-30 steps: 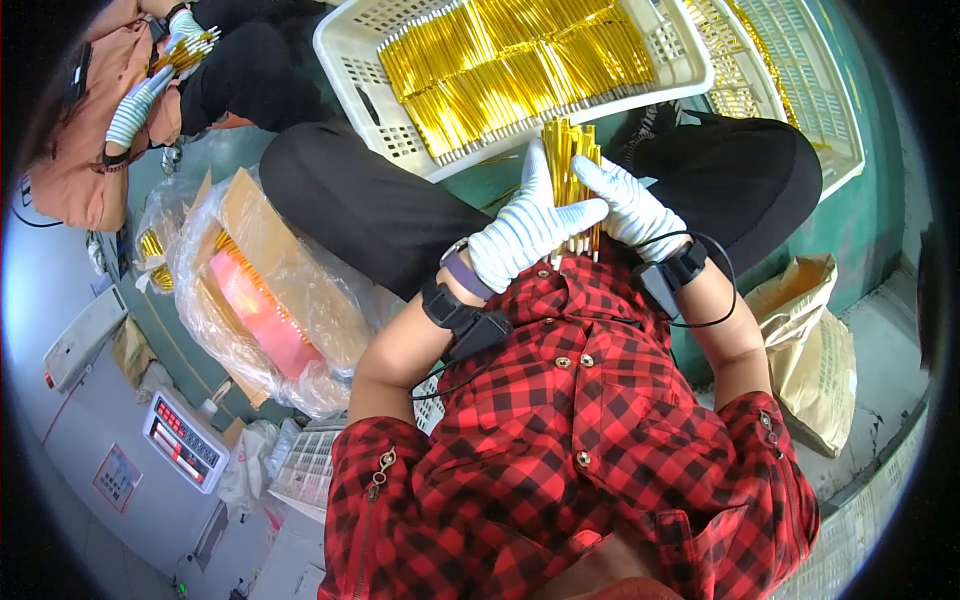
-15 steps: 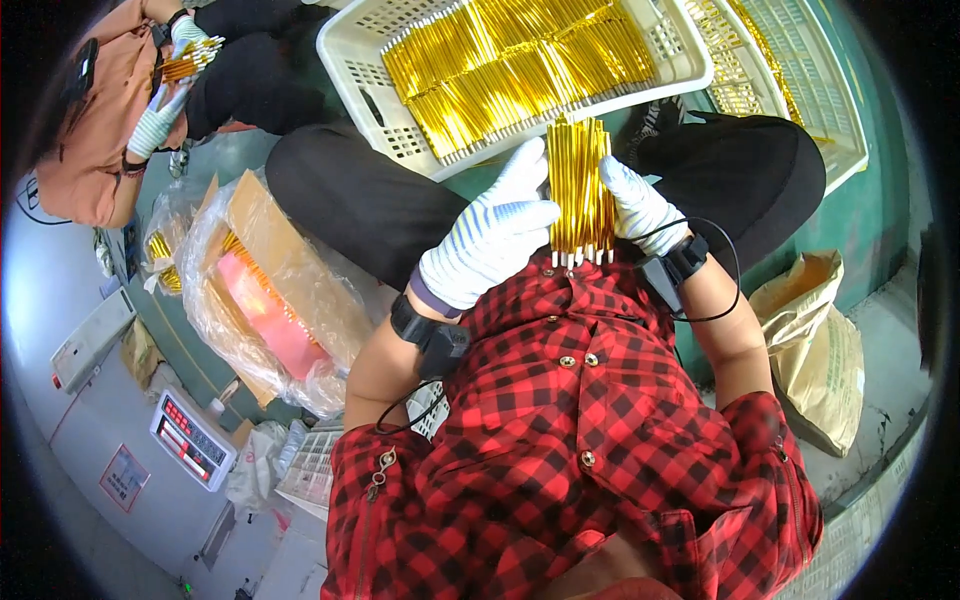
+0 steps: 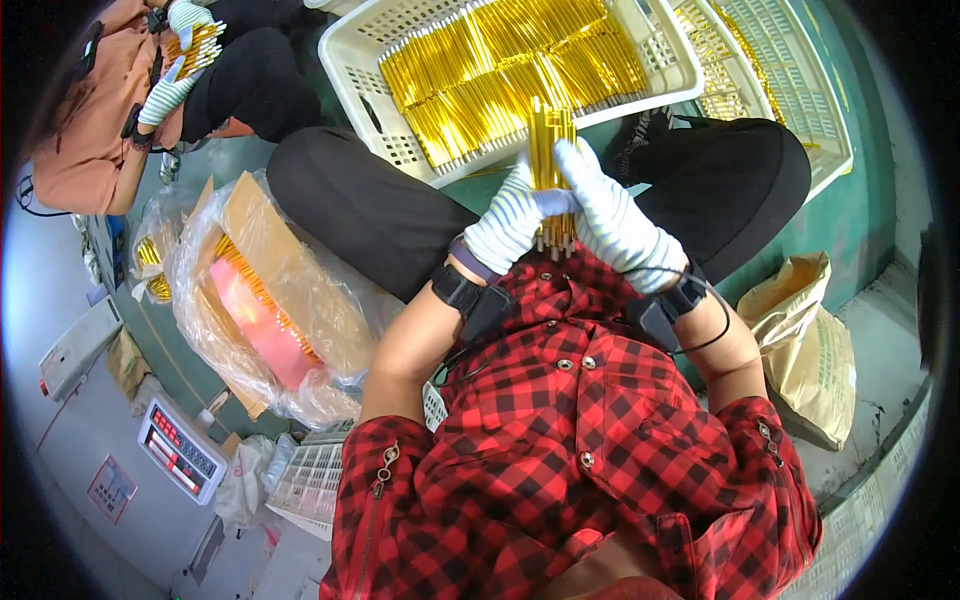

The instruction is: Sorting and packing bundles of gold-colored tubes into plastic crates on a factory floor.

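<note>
- Gold, shiny slim sticks with pale lower ends form a bundle [image 3: 553,150] above the person's lap, standing roughly upright between both hands; its top overlaps the near edge of a crate in this view.
- Left hand [image 3: 503,218], in a striped knit glove, grasps the bundle from its side, thumb across the front.
- Right hand [image 3: 612,212], gloved alike, presses against the other side, fingers fairly straight.
- Just beyond, the white plastic crate [image 3: 350,78] holds rows of similar sticks [image 3: 515,75].
- Beside the left knee, cardboard [image 3: 265,225] and a pink piece [image 3: 262,330] lie in clear plastic.
- To the right, a brown paper bag [image 3: 820,370] stands open.
- At upper left, a co-worker [image 3: 95,140] in striped gloves holds more gold sticks [image 3: 203,50].
</note>
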Demonstrator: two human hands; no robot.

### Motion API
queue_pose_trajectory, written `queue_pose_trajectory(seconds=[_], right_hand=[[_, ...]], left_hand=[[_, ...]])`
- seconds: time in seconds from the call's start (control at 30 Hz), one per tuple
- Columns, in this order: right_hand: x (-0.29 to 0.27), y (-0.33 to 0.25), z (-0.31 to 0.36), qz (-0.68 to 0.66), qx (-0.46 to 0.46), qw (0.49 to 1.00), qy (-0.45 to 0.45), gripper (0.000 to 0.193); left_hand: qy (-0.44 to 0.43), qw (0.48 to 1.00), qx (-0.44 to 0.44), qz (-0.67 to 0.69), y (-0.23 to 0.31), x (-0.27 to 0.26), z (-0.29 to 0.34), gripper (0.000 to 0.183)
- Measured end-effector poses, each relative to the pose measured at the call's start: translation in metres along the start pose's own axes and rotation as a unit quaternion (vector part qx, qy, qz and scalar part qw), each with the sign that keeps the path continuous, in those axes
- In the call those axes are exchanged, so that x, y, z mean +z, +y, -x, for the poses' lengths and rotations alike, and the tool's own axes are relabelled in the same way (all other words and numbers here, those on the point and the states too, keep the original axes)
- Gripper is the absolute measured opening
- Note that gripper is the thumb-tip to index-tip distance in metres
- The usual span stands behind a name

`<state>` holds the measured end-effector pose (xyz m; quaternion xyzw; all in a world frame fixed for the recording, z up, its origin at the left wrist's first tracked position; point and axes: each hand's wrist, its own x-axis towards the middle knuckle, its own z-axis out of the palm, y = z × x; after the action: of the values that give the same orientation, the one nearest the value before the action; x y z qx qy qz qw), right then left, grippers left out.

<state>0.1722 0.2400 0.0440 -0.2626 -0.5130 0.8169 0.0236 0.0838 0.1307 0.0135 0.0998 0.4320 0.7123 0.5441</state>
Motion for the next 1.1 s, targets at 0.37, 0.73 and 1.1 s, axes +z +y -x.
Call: queue_pose_trajectory(seconds=[0.37, 0.73, 1.1], right_hand=[[0.009, -0.035, 0.028, 0.008, 0.028, 0.999, -0.043, 0.089], [-0.003, -0.033, 0.036, 0.016, 0.047, 0.998, -0.041, 0.082], [-0.008, -0.001, 0.006, -0.047, -0.018, 0.998, 0.044, 0.070]], left_hand=[[0.033, 0.982, -0.104, 0.153, 0.022, -0.009, 0.012, 0.052], [0.023, 0.977, -0.103, 0.184, 0.024, -0.004, 0.014, 0.052], [0.069, 0.997, -0.021, -0.005, 0.005, -0.006, 0.018, 0.040]])
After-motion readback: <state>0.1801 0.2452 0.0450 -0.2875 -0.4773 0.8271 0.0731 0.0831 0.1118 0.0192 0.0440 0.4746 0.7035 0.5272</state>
